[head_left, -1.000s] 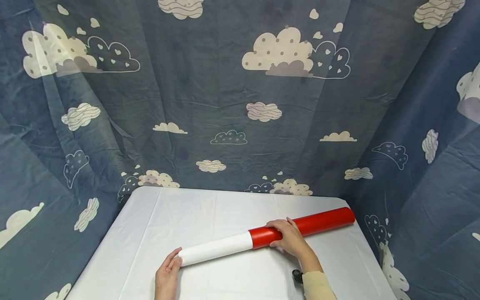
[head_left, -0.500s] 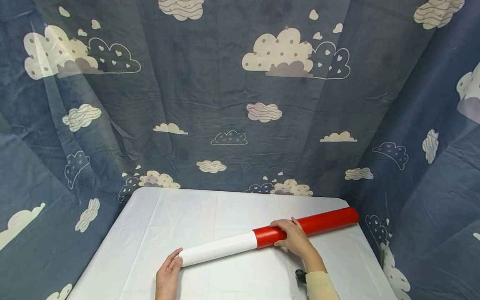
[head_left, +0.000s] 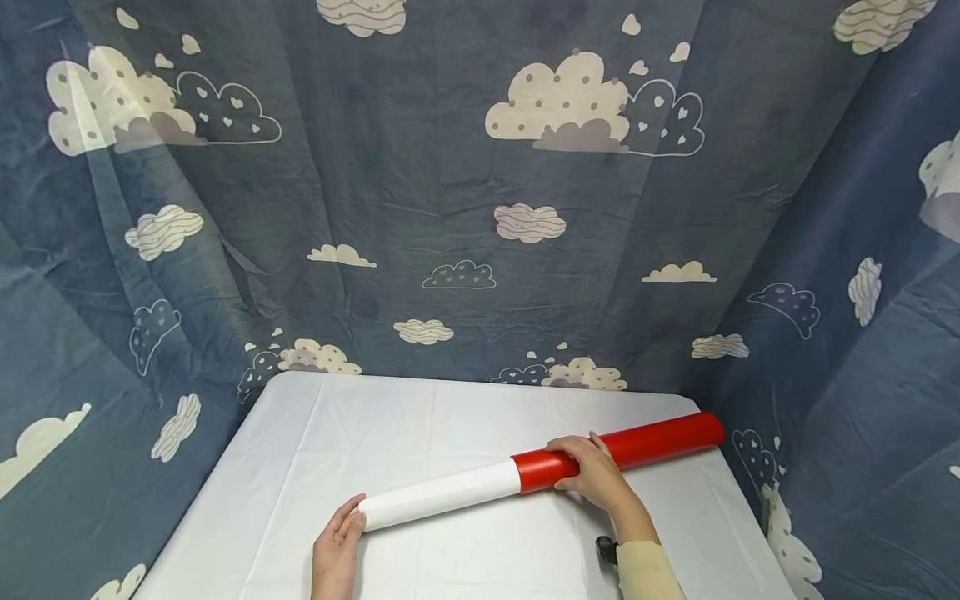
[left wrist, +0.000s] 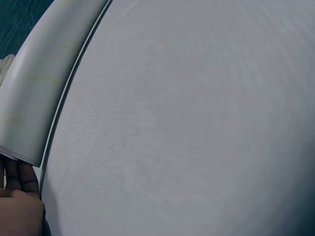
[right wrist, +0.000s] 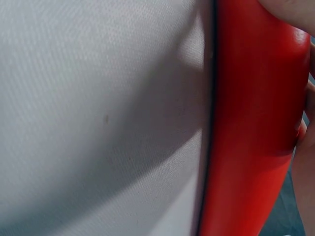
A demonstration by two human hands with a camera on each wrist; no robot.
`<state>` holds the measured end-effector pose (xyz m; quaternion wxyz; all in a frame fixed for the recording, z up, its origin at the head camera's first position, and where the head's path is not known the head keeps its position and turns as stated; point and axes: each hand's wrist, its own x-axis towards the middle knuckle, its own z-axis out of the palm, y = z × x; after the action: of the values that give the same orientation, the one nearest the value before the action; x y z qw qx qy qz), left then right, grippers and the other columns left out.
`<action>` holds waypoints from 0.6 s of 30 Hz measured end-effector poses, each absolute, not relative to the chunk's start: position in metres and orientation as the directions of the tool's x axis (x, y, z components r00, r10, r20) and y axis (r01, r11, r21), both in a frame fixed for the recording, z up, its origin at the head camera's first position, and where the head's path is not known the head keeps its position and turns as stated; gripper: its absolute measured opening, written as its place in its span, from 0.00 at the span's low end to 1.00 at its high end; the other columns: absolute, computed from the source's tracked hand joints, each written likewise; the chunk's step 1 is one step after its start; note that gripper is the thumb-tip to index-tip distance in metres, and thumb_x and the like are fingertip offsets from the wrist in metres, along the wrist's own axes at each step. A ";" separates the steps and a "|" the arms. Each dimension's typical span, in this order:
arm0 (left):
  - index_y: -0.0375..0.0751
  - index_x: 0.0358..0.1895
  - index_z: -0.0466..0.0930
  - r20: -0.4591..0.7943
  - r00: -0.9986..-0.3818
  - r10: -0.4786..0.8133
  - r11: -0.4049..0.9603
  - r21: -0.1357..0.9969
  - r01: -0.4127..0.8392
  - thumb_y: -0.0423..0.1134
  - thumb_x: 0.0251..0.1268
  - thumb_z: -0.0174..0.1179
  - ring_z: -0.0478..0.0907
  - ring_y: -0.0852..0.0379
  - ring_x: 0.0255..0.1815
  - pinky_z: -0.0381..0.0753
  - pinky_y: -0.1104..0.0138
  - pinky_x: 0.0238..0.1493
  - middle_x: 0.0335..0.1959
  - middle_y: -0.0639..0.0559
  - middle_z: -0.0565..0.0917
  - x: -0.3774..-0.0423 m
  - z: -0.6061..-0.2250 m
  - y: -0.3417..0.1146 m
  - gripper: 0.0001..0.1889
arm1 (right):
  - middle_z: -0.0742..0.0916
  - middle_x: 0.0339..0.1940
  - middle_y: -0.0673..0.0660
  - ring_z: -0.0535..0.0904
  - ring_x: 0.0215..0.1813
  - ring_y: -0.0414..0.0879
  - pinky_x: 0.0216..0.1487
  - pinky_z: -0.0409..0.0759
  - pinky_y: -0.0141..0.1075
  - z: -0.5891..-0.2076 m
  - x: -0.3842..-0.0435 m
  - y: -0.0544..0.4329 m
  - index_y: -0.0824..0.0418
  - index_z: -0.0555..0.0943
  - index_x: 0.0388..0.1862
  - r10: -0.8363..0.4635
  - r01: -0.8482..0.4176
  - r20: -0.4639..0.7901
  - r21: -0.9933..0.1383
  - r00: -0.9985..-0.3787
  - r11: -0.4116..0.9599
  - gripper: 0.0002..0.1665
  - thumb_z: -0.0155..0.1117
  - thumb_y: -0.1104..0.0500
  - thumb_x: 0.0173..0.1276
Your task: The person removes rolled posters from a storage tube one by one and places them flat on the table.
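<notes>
A person's two bare hands span a long roll on a white cloth-covered table [head_left: 465, 567], its matte white cylindrical length [head_left: 442, 494] and glossy red cylindrical length [head_left: 660, 442] laid end to end from 7 o'clock to 4 o'clock in the head view. At 7 o'clock the left hand [head_left: 335, 554] pinches the white tip, thumb on the near side and fingers on the far side. At 5 o'clock the right hand [head_left: 591, 475] arches over the red length and clasps it close to where the two colours meet, its forearm angling down toward 5 o'clock into a pale yellow sleeve [head_left: 648, 571], a small black device [head_left: 606, 549] at the wrist. Whether the white length sits inside the red cannot be told. Faint yellowish marks [left wrist: 42, 78] on the white surface are too indistinct to read. The left wrist view alone reveals thin stacked layers at the white tip, the fingers up against them; the right wrist view shows the red sheen closely, with a broad shadow [right wrist: 123, 162] on the cloth toward 9 o'clock. A blue-grey fabric backdrop [head_left: 405, 158] printed with pale clouds rises at 12 o'clock.
</notes>
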<state>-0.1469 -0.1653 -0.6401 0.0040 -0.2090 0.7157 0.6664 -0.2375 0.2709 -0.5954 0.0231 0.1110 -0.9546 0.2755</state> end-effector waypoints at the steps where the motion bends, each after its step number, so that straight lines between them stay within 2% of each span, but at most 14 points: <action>1: 0.45 0.76 0.73 -0.286 -0.911 -0.297 0.030 0.951 -0.308 0.50 0.83 0.56 0.78 0.41 0.74 0.69 0.43 0.78 0.68 0.39 0.84 -0.147 -0.640 -0.165 0.25 | 0.90 0.61 0.51 0.81 0.69 0.55 0.86 0.50 0.66 -0.596 -0.238 0.271 0.47 0.86 0.60 -0.199 -0.227 0.111 -0.519 -0.974 0.824 0.37 0.89 0.62 0.50; 10: 0.45 0.76 0.73 -0.282 -0.905 -0.318 0.050 0.948 -0.314 0.47 0.84 0.55 0.77 0.40 0.74 0.69 0.42 0.78 0.69 0.37 0.82 -0.146 -0.635 -0.172 0.24 | 0.90 0.61 0.51 0.81 0.69 0.56 0.85 0.50 0.67 -0.596 -0.238 0.270 0.46 0.86 0.59 -0.202 -0.234 0.120 -0.526 -0.972 0.817 0.37 0.89 0.62 0.49; 12: 0.45 0.76 0.73 -0.281 -0.903 -0.326 0.050 0.948 -0.313 0.47 0.85 0.55 0.80 0.49 0.71 0.69 0.44 0.78 0.70 0.37 0.82 -0.145 -0.635 -0.175 0.24 | 0.90 0.61 0.51 0.81 0.69 0.56 0.85 0.50 0.67 -0.596 -0.238 0.270 0.47 0.86 0.60 -0.202 -0.234 0.119 -0.524 -0.972 0.819 0.37 0.89 0.62 0.49; 14: 0.44 0.76 0.73 -0.280 -0.902 -0.329 0.042 0.950 -0.310 0.47 0.84 0.55 0.83 0.63 0.63 0.68 0.44 0.78 0.70 0.36 0.81 -0.145 -0.635 -0.178 0.24 | 0.90 0.62 0.52 0.81 0.70 0.55 0.86 0.49 0.66 -0.596 -0.238 0.271 0.47 0.86 0.61 -0.202 -0.232 0.114 -0.526 -0.973 0.818 0.38 0.89 0.62 0.50; 16: 0.43 0.76 0.73 -0.281 -0.900 -0.332 0.027 0.951 -0.307 0.46 0.84 0.56 0.80 0.78 0.53 0.67 0.44 0.79 0.70 0.35 0.81 -0.145 -0.635 -0.180 0.25 | 0.90 0.62 0.52 0.80 0.70 0.56 0.86 0.49 0.65 -0.596 -0.239 0.271 0.49 0.86 0.62 -0.201 -0.228 0.109 -0.530 -0.974 0.817 0.38 0.89 0.62 0.50; 18: 0.42 0.76 0.73 -0.285 -0.899 -0.332 0.016 0.951 -0.307 0.47 0.83 0.57 0.75 0.87 0.45 0.66 0.44 0.79 0.70 0.35 0.80 -0.144 -0.635 -0.182 0.25 | 0.90 0.62 0.53 0.80 0.70 0.56 0.86 0.49 0.66 -0.596 -0.239 0.272 0.49 0.86 0.61 -0.205 -0.233 0.111 -0.527 -0.972 0.818 0.38 0.89 0.62 0.50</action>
<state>-0.1437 -0.1816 -0.6348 -0.0094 -0.2244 0.7127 0.6645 -0.2388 0.2715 -0.5959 0.0245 0.1149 -0.9530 0.2792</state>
